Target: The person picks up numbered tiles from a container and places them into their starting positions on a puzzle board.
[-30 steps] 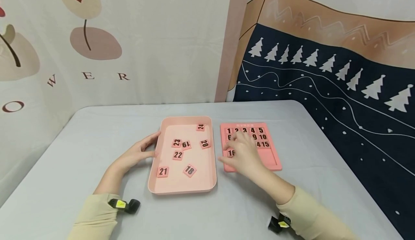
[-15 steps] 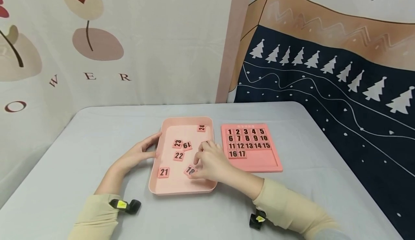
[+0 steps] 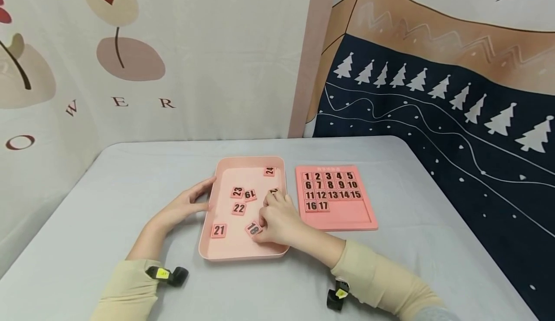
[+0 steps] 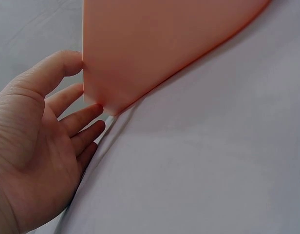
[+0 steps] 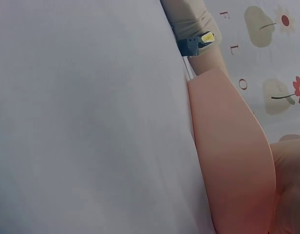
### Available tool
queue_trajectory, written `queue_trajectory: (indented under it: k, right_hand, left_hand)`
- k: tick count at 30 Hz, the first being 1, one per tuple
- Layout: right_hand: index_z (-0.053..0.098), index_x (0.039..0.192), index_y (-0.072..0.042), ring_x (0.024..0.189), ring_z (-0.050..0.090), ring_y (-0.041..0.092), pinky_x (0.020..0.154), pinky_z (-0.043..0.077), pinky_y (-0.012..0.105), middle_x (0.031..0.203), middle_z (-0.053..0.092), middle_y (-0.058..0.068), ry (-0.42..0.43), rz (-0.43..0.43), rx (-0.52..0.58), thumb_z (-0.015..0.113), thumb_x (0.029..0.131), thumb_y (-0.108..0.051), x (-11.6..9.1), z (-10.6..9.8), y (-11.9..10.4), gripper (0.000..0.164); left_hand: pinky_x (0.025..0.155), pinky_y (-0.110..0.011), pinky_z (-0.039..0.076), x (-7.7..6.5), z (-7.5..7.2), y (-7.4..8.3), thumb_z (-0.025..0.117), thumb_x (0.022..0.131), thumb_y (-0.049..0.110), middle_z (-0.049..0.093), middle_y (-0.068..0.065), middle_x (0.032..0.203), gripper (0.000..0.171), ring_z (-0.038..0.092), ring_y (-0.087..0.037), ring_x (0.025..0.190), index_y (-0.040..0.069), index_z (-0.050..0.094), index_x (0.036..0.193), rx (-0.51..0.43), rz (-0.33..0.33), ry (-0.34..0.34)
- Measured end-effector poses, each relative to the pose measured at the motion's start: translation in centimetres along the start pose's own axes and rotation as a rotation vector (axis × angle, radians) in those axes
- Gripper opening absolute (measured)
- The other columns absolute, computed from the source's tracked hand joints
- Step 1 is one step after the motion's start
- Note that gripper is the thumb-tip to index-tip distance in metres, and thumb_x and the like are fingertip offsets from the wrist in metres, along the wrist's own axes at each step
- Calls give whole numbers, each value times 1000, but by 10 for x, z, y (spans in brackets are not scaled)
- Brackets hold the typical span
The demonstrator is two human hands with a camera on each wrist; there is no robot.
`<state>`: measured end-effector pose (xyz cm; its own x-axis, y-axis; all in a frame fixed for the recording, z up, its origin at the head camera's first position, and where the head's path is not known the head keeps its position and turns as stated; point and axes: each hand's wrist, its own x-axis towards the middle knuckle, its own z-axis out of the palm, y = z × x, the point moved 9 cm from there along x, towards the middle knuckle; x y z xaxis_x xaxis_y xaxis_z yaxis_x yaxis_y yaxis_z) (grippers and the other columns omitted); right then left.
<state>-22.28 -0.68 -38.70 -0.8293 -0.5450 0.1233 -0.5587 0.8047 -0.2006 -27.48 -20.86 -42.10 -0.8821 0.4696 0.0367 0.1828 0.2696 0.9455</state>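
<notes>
A shallow pink tray (image 3: 230, 249) holds several loose pink number tiles. My left hand (image 3: 189, 202) touches the tray's left side with loosely spread fingers; in the left wrist view that hand (image 4: 47, 131) has its fingertips against the tray wall (image 4: 140, 44). Inside the tray, at the lower right, my right hand (image 3: 281, 220) pinches the number 18 tile (image 3: 253, 228) between thumb and finger. That hand partly covers the number 20 tile (image 3: 273, 191). In the right wrist view the right hand (image 5: 290, 183) is mostly cut off behind the tray's outer wall (image 5: 233, 146).
A pink number board (image 3: 351, 215) lies right of the tray, its tiles 1 to 17 in rows from the top. Tiles 21 (image 3: 218, 230), 22 (image 3: 239, 208), 23 (image 3: 237, 192), 19 (image 3: 250, 195) and 24 (image 3: 269, 171) lie scattered in the tray.
My right hand has moved left from the board into the tray, and its fingers have closed in on the 18 tile. Tile 17 now shows on the board. The left hand stays put.
</notes>
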Motion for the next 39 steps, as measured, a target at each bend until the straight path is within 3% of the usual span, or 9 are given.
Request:
queue_trajectory:
  k: [9, 13, 17, 22, 26, 34, 39]
  right_hand:
    - [51, 57, -26, 87, 37, 15, 76, 31, 30, 83, 41, -6, 20, 20, -29, 77, 59, -67, 0, 1, -5, 48]
    - [48, 56, -25, 86, 35, 16, 75, 30, 31, 83, 41, -6, 37, 21, -45, 77, 64, -62, 0, 2, -7, 47]
    - [52, 57, -25, 87, 36, 15, 77, 31, 30, 86, 43, -6, 61, 4, -1, 78, 65, -57, -1, -3, -7, 42]
    - [66, 69, -22, 93, 39, 15, 82, 33, 32, 96, 49, -4, 93, -15, 107, 82, 65, -51, -8, -22, -1, 33]
    - [68, 75, -21, 97, 40, 17, 83, 32, 34, 104, 52, -2, 129, -30, 170, 85, 63, -39, -17, -39, 10, 28]
    - [66, 75, -23, 98, 39, 19, 90, 32, 45, 102, 50, -4, 254, -84, 163, 86, 60, -30, -47, -70, 46, 26]
    - [68, 77, -22, 98, 40, 21, 90, 30, 47, 101, 49, -4, 253, -83, 124, 87, 60, -31, -65, -83, 76, 27]
  left_hand:
    - [113, -53, 11, 1, 0, -1, 65, 90, 11, 26, -17, 154, 72, 17, -34, 141, 4, 26, 151, 6, 1, 2]
    - [113, -53, 11, 1, 1, -2, 65, 90, 10, 25, -16, 154, 72, 17, -34, 141, 5, 26, 151, -1, -1, 0]
    - [113, -53, 11, 1, 2, -2, 66, 90, 11, 25, -17, 154, 73, 17, -34, 141, 5, 26, 151, -3, -6, 0]
    - [113, -53, 11, 1, 1, -2, 66, 90, 11, 25, -16, 154, 73, 17, -33, 141, 6, 27, 151, 1, -4, 0]
    - [113, -53, 10, 1, 1, -2, 65, 90, 11, 25, -16, 154, 73, 16, -34, 142, 6, 26, 151, 4, -4, 0]
    - [113, -54, 10, 2, 1, -1, 66, 90, 11, 25, -16, 154, 73, 16, -35, 141, 6, 27, 151, 0, -13, 4]
    - [113, -53, 10, 1, 1, -1, 66, 90, 12, 24, -16, 155, 73, 16, -34, 142, 6, 26, 151, 9, -16, 6]
